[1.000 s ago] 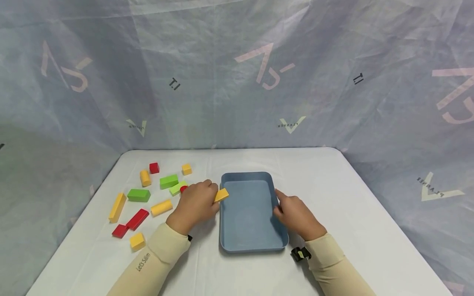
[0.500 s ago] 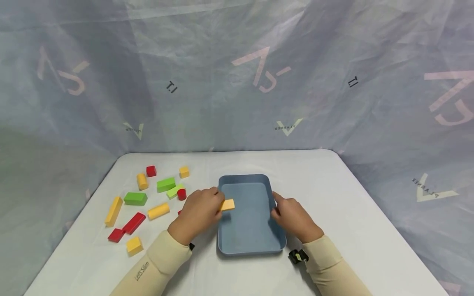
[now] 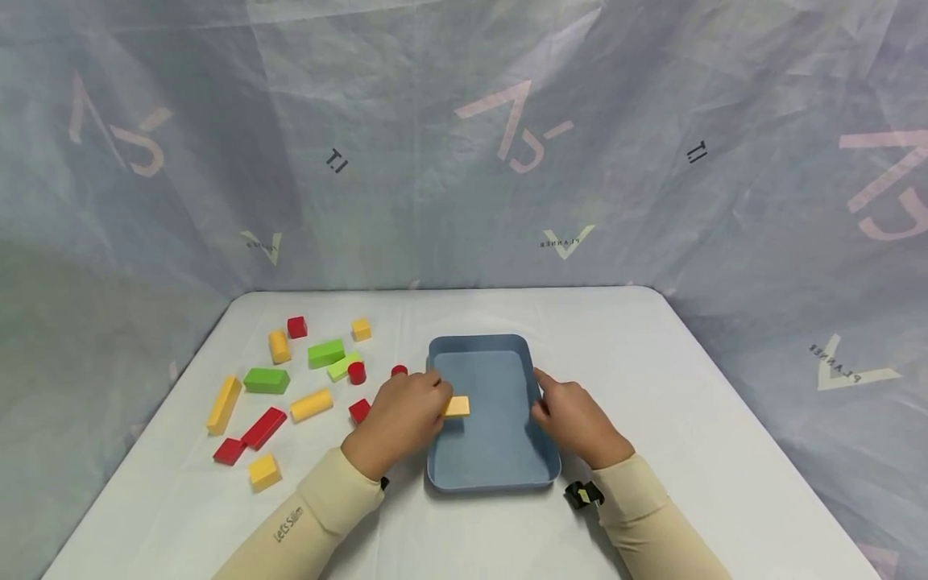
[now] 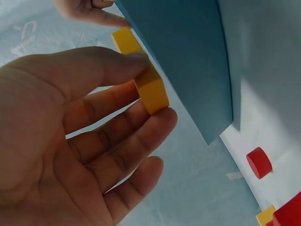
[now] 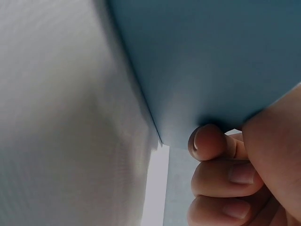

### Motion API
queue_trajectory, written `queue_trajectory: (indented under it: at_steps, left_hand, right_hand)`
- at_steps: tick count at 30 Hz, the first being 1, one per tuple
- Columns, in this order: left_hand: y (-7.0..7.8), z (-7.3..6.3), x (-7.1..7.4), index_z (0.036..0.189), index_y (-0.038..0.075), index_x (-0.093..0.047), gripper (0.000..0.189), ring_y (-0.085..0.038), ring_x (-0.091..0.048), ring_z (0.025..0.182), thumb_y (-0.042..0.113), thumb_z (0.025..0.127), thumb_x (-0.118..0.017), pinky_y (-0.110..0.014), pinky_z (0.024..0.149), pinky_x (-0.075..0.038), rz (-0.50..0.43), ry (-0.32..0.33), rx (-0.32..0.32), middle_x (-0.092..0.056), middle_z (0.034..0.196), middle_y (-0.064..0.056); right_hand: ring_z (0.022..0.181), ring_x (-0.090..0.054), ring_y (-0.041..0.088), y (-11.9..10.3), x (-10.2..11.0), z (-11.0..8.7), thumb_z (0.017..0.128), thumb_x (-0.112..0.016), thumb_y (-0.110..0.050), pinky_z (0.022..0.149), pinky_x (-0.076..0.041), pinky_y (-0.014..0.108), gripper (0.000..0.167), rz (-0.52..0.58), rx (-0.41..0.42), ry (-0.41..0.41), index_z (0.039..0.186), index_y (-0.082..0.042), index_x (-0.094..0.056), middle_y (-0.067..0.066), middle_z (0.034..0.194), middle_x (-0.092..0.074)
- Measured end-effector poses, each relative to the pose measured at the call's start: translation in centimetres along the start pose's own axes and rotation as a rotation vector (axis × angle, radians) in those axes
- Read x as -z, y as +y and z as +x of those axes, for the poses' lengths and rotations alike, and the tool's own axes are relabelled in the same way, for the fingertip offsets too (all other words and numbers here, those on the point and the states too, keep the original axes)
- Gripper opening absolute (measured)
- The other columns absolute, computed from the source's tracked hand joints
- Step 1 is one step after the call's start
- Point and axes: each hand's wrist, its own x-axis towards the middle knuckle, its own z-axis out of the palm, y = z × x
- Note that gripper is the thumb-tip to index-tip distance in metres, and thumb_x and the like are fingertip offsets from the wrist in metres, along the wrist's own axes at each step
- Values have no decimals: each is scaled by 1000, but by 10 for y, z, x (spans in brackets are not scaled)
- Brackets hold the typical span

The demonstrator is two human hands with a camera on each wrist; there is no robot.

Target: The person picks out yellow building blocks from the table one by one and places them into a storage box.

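Note:
My left hand (image 3: 408, 411) pinches a yellow block (image 4: 151, 89) between its thumb and fingertips. The block juts past the left rim, over the inside of a blue-grey tray (image 3: 484, 487). Its near end is hidden by the hand in the head view. At the tray's opposite side, my right hand (image 3: 577, 419) grips the wall, with fingers (image 5: 223, 179) curled outside it in the right wrist view. Nothing lies on the tray's floor. Close behind the left hand, a red cylinder (image 3: 399, 370) peeks out, and a red block (image 3: 359, 412) sits left of the wrist.
Several blocks spread over the left of the white-covered table (image 3: 674, 387), among them a green block (image 3: 266, 381), a yellow cylinder (image 3: 312, 404), a long red block (image 3: 264, 428) and a yellow cube (image 3: 264, 472). A grey printed sheet (image 3: 406, 145) hangs behind the table.
My left hand has moved a little to the right with the yellow block, bringing it farther over the tray and uncovering red pieces behind. The right hand stays at the tray's wall.

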Motion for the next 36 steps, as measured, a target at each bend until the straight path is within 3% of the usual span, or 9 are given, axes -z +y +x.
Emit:
queue_trajectory:
  at_steps: [7, 20, 29, 36]
  left_hand:
    - [4, -2, -4, 92, 11, -75, 12, -12, -61, 62, 16, 85, -83, -25, 58, -50, -13, 35, -36, -62, 78, 1]
    - [14, -2, -9, 94, 13, -76, 12, -15, -64, 66, 18, 85, -82, -28, 59, -37, -3, -14, -52, -63, 79, 3]
    - [14, 0, -18, 100, 15, -78, 15, -17, -61, 75, 22, 87, -81, -30, 62, -39, 50, -54, -40, -70, 84, 2]
    - [14, 0, -24, 101, 16, -77, 18, -17, -59, 75, 26, 87, -82, -29, 63, -39, 34, -104, -28, -69, 84, 3]
  right_hand:
    - [44, -33, 5, 0, -1, 0, 98, -59, -14, 47, -31, 23, 58, -5, -4, -2, 152, 4, -46, -8, 51, -43]
    - [44, -35, 6, -1, 0, 0, 98, -60, -12, 47, -32, 23, 58, 6, -17, -4, 152, 3, -46, -7, 51, -43]
    - [44, -34, 6, 0, 2, 0, 98, -59, -13, 47, -32, 23, 58, 6, -5, 1, 152, 3, -46, -7, 51, -43]
    - [43, -32, 5, 0, 0, -1, 99, -57, -14, 47, -30, 23, 58, 18, -21, -20, 154, 2, -44, -8, 51, -42]
